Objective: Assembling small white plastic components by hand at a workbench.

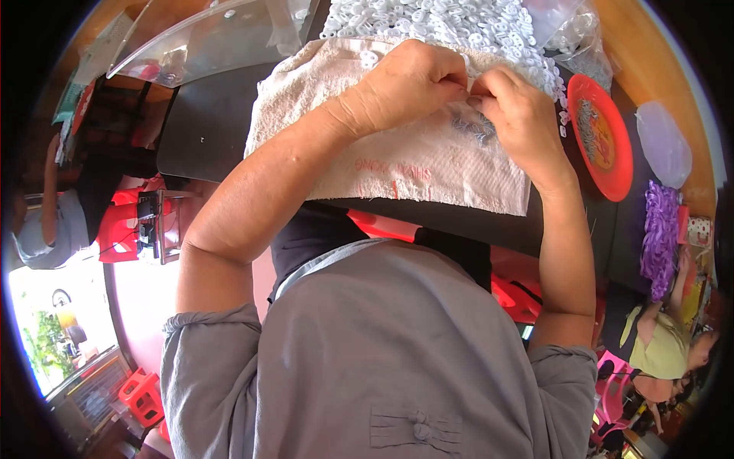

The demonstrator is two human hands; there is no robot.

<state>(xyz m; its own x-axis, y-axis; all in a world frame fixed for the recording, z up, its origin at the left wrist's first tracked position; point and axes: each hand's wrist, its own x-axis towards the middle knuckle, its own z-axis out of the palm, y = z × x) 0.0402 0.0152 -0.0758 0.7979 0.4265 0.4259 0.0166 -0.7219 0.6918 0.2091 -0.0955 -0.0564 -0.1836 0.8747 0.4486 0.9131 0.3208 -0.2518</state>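
Note:
My left hand (pixel 417 83) and my right hand (pixel 520 111) meet over a cream towel (pixel 329 153) on the dark table. Both have their fingers pinched together, the tips almost touching. Whatever sits between them is too small and too covered to make out. Just below the fingertips, a little heap of thin grey metal pieces (pixel 475 130) lies on the cloth. Beyond the towel spreads a big pile of small white plastic parts (pixel 443 19), with rounded, ring-like shapes. One loose white part (pixel 369 59) rests on the towel near my left wrist.
A red oval plate (pixel 621 164) holding more grey metal pieces stands to the right. Past it are a translucent lid-like disc (pixel 664 145) and a purple bundle (pixel 659 237). At the far left is a clear plastic tray (pixel 206 50). Other people sit off both sides.

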